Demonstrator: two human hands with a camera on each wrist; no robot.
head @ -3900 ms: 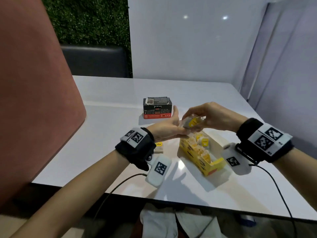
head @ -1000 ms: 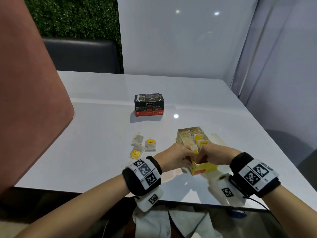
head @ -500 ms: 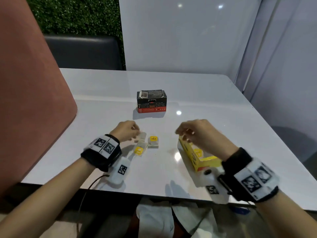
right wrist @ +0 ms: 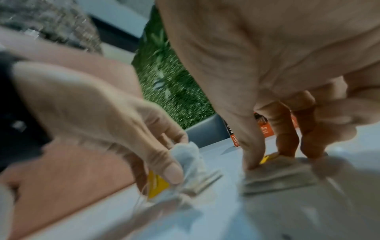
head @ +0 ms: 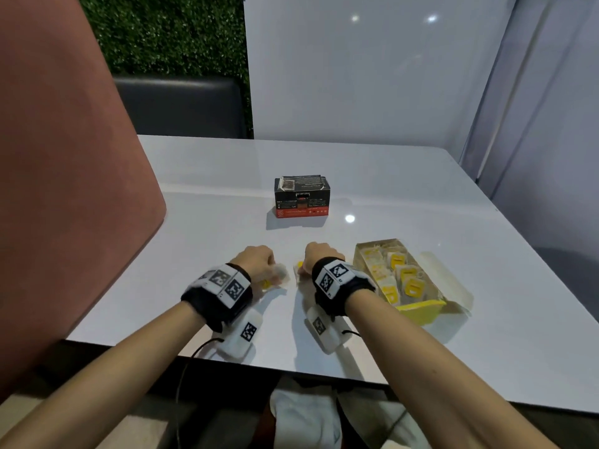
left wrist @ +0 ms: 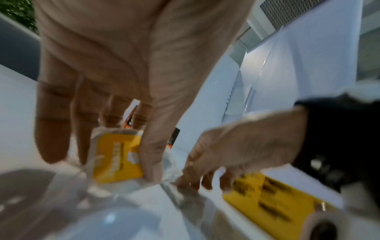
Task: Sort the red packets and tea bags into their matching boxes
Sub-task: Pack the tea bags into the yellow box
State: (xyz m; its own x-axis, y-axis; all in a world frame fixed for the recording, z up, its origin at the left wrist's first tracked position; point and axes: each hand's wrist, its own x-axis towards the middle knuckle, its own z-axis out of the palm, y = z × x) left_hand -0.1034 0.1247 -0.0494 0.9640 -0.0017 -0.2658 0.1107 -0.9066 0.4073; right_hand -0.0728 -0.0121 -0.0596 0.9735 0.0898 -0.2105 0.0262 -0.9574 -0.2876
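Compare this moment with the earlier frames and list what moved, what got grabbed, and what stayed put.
The right hand left the yellow box and crossed left to pinch a loose tea bag. The left hand, already reaching half a second ago, now grips another tea bag. The yellow box and black box stayed put.

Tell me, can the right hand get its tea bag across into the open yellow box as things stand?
Probably yes. The right hand pinches a tea bag beside the yellow box, whose top is open, with only bare table between them.

The tea bags (head: pixel 278 276) are white with yellow tags. One box (head: pixel 418 311) is yellow. The far box (head: pixel 302 199) is black and red.
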